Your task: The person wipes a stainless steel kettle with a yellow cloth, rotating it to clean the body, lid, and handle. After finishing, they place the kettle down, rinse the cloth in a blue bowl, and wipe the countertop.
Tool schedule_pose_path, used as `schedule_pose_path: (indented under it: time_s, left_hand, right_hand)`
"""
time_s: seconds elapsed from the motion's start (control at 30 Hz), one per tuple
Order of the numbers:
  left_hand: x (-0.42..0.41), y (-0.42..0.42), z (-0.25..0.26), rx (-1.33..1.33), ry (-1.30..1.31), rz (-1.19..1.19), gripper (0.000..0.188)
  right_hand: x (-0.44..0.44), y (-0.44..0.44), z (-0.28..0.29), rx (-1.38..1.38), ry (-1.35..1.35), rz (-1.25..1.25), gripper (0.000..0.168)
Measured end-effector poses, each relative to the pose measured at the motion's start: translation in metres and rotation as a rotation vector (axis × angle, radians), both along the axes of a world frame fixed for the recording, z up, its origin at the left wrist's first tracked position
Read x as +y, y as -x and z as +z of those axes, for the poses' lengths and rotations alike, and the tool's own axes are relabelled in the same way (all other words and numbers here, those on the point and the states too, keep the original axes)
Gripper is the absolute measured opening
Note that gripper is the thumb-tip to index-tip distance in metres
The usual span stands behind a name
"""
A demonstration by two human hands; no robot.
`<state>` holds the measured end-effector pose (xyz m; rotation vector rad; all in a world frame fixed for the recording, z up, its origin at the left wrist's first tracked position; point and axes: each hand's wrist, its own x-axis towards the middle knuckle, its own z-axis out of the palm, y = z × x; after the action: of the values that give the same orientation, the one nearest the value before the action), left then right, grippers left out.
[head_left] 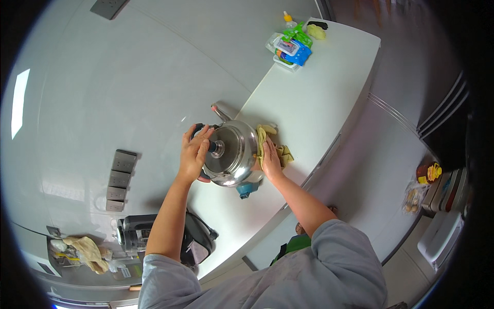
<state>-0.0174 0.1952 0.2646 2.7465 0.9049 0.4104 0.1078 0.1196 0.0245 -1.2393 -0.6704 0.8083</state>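
Note:
A shiny stainless steel kettle point(247, 135) with a black lid knob point(212, 146) stands on the white countertop point(308, 112), close to the grey wall. Its spout point(220, 112) points toward the wall. My left hand point(194, 154) is on the kettle's black handle, with fingers beside the lid knob. Pressed flat against the kettle's side is a folded yellowish cloth point(285, 154), held under my right hand point(271, 159). A teal fitting point(246, 189) juts out low on the kettle's near side. The palm side of my left hand is hidden.
Wet-wipe packs point(297, 52), a yellow-capped bottle point(289, 21) and a crumpled cloth point(316, 31) lie at the counter's far end. A black appliance point(197, 239) with a cord sits near my left arm. Sockets point(121, 179) line the wall. An oil bottle point(428, 173) stands at right.

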Motion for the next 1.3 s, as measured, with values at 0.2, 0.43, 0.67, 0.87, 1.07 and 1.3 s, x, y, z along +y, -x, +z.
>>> schedule_pose_path:
  time_s: [0.2, 0.43, 0.67, 0.87, 1.07, 1.3]
  left_hand:
    - [-0.003, -0.001, 0.003, 0.009, -0.022, -0.014, 0.037]
    - [0.001, 0.005, -0.002, -0.018, -0.07, -0.072, 0.039]
    - [-0.003, 0.01, -0.005, -0.026, -0.062, -0.015, 0.039]
    - [0.003, 0.015, -0.008, -0.039, -0.048, 0.023, 0.039]
    - [0.007, 0.016, -0.013, -0.005, -0.081, 0.013, 0.037]
    - [0.004, 0.013, -0.014, -0.021, -0.109, 0.01, 0.037]
  right_hand:
    - [-0.031, 0.035, 0.033, -0.374, 0.02, -0.147, 0.057]
    - [0.001, 0.001, 0.081, -0.352, -0.01, -0.231, 0.044]
    - [0.03, -0.029, 0.067, 0.162, 0.08, 0.091, 0.051]
    - [0.006, -0.001, 0.05, 0.073, -0.047, -0.109, 0.059]
    - [-0.039, 0.056, 0.085, -0.643, 0.046, -0.242, 0.053]
    - [0.019, -0.004, 0.085, -0.458, 0.099, -0.17, 0.044]
